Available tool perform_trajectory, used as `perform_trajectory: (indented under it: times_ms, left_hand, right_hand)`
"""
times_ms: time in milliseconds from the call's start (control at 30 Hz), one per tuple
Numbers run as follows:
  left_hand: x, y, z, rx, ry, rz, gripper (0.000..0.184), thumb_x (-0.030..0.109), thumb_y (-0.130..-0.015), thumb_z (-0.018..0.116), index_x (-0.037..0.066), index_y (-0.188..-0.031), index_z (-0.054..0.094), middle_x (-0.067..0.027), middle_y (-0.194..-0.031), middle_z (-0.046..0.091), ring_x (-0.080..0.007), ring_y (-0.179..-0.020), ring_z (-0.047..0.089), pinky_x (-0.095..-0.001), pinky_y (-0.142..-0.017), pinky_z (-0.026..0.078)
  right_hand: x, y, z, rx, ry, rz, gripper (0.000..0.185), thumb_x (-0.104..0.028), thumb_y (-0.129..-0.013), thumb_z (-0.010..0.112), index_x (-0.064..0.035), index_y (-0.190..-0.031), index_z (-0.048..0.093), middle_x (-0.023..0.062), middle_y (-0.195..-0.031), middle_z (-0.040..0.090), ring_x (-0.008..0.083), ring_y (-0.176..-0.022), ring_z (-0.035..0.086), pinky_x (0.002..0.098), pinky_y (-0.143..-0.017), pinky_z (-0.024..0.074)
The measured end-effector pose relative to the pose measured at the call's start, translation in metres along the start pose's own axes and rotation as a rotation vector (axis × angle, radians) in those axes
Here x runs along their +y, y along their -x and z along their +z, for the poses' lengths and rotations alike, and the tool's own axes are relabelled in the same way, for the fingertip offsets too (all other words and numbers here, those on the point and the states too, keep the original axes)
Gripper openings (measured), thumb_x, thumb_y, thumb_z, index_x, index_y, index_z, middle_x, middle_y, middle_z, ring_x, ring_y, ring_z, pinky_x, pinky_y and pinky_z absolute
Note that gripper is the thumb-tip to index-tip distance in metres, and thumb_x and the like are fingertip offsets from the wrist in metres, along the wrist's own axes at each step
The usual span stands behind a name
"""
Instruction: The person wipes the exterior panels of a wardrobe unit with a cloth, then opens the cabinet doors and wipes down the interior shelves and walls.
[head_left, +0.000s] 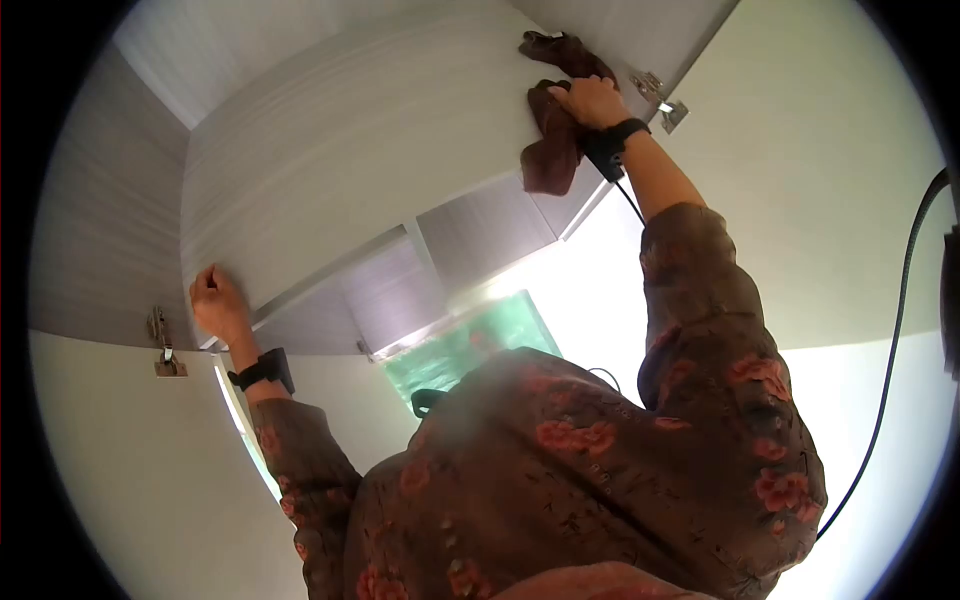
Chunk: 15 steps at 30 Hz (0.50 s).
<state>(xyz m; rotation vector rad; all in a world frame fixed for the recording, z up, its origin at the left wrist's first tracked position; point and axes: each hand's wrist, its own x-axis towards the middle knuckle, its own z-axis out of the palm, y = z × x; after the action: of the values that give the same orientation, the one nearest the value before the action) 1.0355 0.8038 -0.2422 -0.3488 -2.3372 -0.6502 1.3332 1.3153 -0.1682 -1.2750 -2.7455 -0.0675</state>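
My right hand is closed on a dark brown cloth at the far right of a pale wood-grain cabinet shelf. One part of the cloth hangs toward me below the hand; another part lies crumpled beyond it, with a small pale patch at its end. My left hand rests at the shelf's front left corner, beside the side wall. Its fingers are curled in, and I see nothing in them. Each wrist wears a black strap with a small device.
Cabinet doors stand open on both sides, the right door and the left door, on metal hinges. Lower compartments sit beneath the shelf. A green translucent panel is lower down. A black cable hangs at right.
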Motion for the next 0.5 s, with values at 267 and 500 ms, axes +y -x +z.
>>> perform_trajectory:
  times_ms: [267, 500]
  left_hand:
    - [0.002, 0.0, 0.002, 0.002, 0.049, 0.037, 0.02, 0.024, -0.085, 0.056, 0.01, -0.091, 0.07, -0.0071, -0.093, 0.065, -0.0297, -0.083, 0.062, -0.0403, -0.072, 0.05]
    - [0.012, 0.001, -0.003, 0.03, 0.078, 0.033, 0.019, 0.022, -0.084, 0.057, 0.009, -0.087, 0.07, -0.0091, -0.091, 0.065, -0.0318, -0.084, 0.062, -0.0413, -0.074, 0.049]
  right_hand:
    - [0.058, 0.074, -0.001, 0.218, -0.041, -0.135, 0.038, -0.036, -0.087, 0.058, 0.0006, -0.095, 0.063, 0.0218, -0.09, 0.064, 0.0397, -0.084, 0.062, 0.0455, -0.076, 0.0505]
    - [0.051, 0.048, -0.05, 0.803, -0.056, -0.798, 0.044, -0.034, -0.085, 0.066, 0.0038, -0.108, 0.062, 0.0139, -0.077, 0.066, 0.0212, -0.072, 0.065, 0.0329, -0.069, 0.0529]
